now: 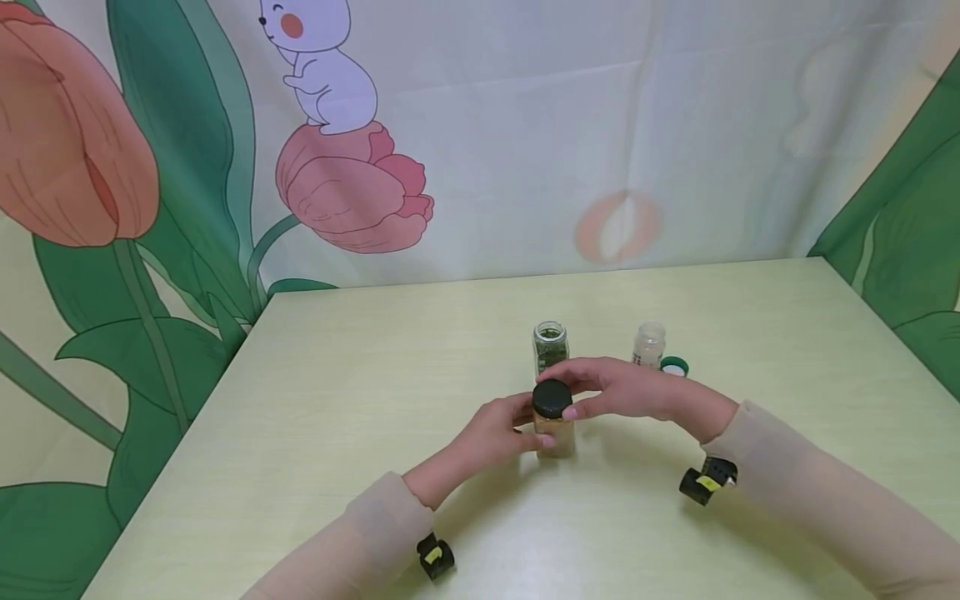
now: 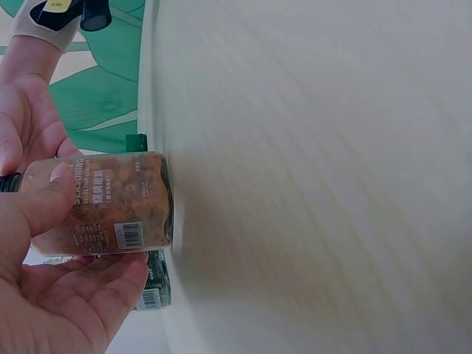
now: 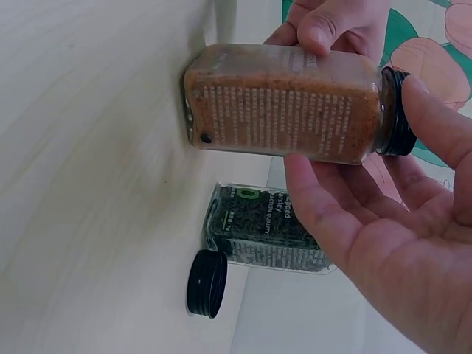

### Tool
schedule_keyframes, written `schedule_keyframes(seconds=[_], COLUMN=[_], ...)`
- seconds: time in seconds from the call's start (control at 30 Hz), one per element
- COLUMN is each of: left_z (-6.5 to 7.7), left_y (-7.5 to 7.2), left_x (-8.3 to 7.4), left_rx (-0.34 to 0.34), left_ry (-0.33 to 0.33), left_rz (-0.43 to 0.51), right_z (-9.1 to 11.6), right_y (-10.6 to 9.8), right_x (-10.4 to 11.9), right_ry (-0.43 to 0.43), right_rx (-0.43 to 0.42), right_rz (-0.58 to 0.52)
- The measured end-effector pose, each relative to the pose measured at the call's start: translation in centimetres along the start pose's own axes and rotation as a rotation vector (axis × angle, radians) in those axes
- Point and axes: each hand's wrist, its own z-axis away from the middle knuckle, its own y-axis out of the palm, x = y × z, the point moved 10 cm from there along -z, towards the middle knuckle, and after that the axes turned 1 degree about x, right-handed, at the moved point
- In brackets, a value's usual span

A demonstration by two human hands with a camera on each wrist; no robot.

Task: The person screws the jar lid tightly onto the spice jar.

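A square glass seasoning jar point(image 1: 555, 440) with orange-brown contents and a black lid point(image 1: 552, 399) stands upright on the table. My left hand point(image 1: 491, 433) grips the jar's body from the left, thumb across its near side, as the left wrist view shows. From the right, my right hand point(image 1: 618, 387) holds the black lid between thumb and fingers; one fingertip lies against the jar's side in the right wrist view. Right behind stands an uncapped glass jar of green chopped parsley point(image 1: 551, 343), partly hidden by my right hand. A loose black cap point(image 3: 207, 284) lies beside the parsley jar.
Behind my right hand stands a small clear jar point(image 1: 649, 342), its lower part hidden, with a green lid point(image 1: 674, 366) next to it. The pale table point(image 1: 337, 375) meets a printed curtain point(image 1: 510, 167) at its back edge. Small black cameras point(image 1: 436, 557) hang at both wrists.
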Motion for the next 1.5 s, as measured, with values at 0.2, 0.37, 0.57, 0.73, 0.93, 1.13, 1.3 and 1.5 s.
schedule_keyframes(seconds=[0.2, 0.37, 0.57, 0.73, 0.93, 1.13, 1.3, 1.5], left_z=[-0.1, -0.1, -0.1, -0.2, -0.1, -0.1, -0.1, -0.1], left_y=[0.0, 0.1, 0.1, 0.1, 0.3, 0.2, 0.1, -0.1], left_x=[0.0, -0.1, -0.1, 0.0, -0.1, 0.0, 0.0, 0.2], left_rx=[-0.005, -0.009, -0.015, -0.016, -0.001, -0.011, -0.016, -0.023], left_ry=[-0.004, -0.004, -0.01, -0.009, 0.003, -0.017, -0.025, -0.024], left_rz=[-0.008, -0.009, -0.008, -0.015, -0.021, -0.019, -0.027, -0.031], right_z=[0.2, 0.3, 0.4, 0.5, 1.3, 2.8, 3.9, 4.9], right_y=[-0.1, 0.0, 0.0, 0.0, -0.3, -0.9, -0.9, -0.5], right_x=[-0.2, 0.0, 0.2, 0.1, -0.2, -1.0, -1.7, -2.4], right_ry=[0.008, -0.019, -0.041, -0.049, -0.063, -0.004, 0.029, 0.044], right_rx=[-0.038, -0.069, -0.101, -0.124, -0.189, -0.278, -0.285, -0.262], right_rz=[0.035, 0.029, 0.003, 0.027, 0.049, 0.057, 0.069, 0.066])
